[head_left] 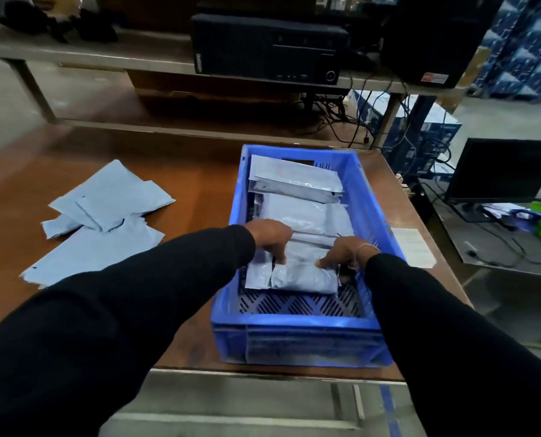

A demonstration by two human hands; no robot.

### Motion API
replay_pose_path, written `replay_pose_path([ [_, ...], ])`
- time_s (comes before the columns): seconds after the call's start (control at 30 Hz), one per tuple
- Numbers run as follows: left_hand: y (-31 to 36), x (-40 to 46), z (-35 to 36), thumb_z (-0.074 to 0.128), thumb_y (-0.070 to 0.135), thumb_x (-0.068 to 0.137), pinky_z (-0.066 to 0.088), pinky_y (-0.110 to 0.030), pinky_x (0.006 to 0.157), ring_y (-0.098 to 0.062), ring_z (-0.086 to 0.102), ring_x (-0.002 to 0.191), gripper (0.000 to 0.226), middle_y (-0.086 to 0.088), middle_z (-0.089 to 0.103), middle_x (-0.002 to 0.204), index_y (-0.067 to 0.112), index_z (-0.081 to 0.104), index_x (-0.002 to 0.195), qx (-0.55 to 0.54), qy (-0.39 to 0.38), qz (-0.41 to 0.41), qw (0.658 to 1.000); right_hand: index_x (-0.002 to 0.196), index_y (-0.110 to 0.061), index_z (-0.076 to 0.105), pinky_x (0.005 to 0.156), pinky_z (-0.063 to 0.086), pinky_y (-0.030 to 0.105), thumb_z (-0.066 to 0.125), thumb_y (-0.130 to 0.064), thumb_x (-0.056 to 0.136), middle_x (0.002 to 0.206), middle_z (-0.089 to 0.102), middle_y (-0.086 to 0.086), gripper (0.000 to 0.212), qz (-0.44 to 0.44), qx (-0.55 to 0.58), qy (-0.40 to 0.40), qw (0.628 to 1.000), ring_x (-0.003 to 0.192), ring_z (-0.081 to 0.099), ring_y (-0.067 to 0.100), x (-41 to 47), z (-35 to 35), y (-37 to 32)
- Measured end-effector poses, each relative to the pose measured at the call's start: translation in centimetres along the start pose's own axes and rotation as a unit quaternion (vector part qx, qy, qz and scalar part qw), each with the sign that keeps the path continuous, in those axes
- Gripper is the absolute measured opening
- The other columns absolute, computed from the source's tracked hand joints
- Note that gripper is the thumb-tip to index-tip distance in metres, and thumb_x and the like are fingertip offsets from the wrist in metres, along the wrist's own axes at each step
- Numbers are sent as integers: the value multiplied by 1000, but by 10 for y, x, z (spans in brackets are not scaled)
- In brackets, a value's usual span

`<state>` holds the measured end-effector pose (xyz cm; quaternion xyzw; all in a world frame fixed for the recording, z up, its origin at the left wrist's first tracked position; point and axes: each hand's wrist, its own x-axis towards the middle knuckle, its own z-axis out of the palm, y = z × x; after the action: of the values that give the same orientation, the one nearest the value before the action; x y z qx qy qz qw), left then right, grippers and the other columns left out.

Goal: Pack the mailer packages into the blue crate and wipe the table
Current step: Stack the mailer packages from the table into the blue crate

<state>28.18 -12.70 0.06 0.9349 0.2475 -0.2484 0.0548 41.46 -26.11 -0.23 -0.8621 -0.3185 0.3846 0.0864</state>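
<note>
A: Which step is this, would you say?

B: Packing, well along but not done. Both hands are down inside the blue crate (297,326), which sits on the desk (184,190) at about three o'clock from the loose pile. The left hand (270,236) has its fingers curled down onto the near mailer package (294,275), and the right hand (341,252) pinches the same package at its right end. They look to be seating it flat on the crate floor.

A: Is it let go of yet?

B: Not that I can see. Both hands have contact with it. How firm the left grip is I can't quite tell, since the fingertips are partly hidden behind the package's fold.

A: What else is in the crate?

B: A row of packed mailers (294,181) stacked toward twelve o'clock, overlapping one another. The near end at six o'clock shows bare slotted floor, so there is room.

A: And what remains?

B: A loose pile of mailers (105,212) lies on the desk at nine o'clock of the crate, well apart from it. I'd judge the next move is to release this package, swing the left hand out to that pile, and bring one across. Those flat ones are thin and slippery, so a pinch at an edge suits better than a scoop.

A: The wiping?

B: Not started, by my reckoning. No cloth shows anywhere in view, and the pile must go first.
</note>
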Motion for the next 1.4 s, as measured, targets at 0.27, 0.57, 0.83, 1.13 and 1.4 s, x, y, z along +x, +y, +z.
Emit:
replay_pose_path([
  [0.27, 0, -8, 4, 70, 18, 94, 41, -34, 65, -28, 68, 96, 13, -4, 68, 111, 14, 62, 104, 188, 130, 16, 974, 123, -7, 62, 90, 54, 35, 80, -57, 72, 125, 65, 14, 74, -30, -200, 148, 968, 111, 64, 30, 12, 4, 2],
  [0.57, -2, 9, 20, 84, 28, 82, 45, -30, 63, -30, 64, 79, 35, -13, 73, 102, 2, 72, 102, 34, -15, 37, 999, 132, -7, 56, 96, 48, 36, 70, -56, 84, 135, 59, 16, 70, -37, -217, 176, 959, 124, 57, 32, 14, 15, -2],
  [0.83, -6, -7, 9, 72, 54, 88, 52, -37, 74, -33, 66, 98, 58, -9, 69, 118, 6, 67, 120, 51, -8, 64, 997, 125, -11, 58, 91, 49, 35, 72, -57, 80, 130, 60, 14, 66, -39, -225, 206, 952, 119, 59, 32, 3, 12, -12],
  [1.13, -60, -40, -29, 73, 33, 92, 57, -39, 89, -17, 69, 99, 43, 0, 72, 116, 15, 62, 130, -174, 278, 150, 933, 61, -10, 65, 59, 56, 32, 69, -43, 87, 59, 72, 9, 42, -105, 20, 186, 977, 62, 70, 24, -7, -19, -61],
  [1.4, -155, -74, -8, 76, 14, 87, 58, -32, 85, -13, 71, 91, 28, -3, 75, 99, 9, 70, 114, -378, 382, 80, 839, 81, -12, 59, 41, 37, 20, 74, -28, 87, 66, 73, 8, 22, -223, 208, 189, 934, 61, 73, 19, -30, -3, -155],
])
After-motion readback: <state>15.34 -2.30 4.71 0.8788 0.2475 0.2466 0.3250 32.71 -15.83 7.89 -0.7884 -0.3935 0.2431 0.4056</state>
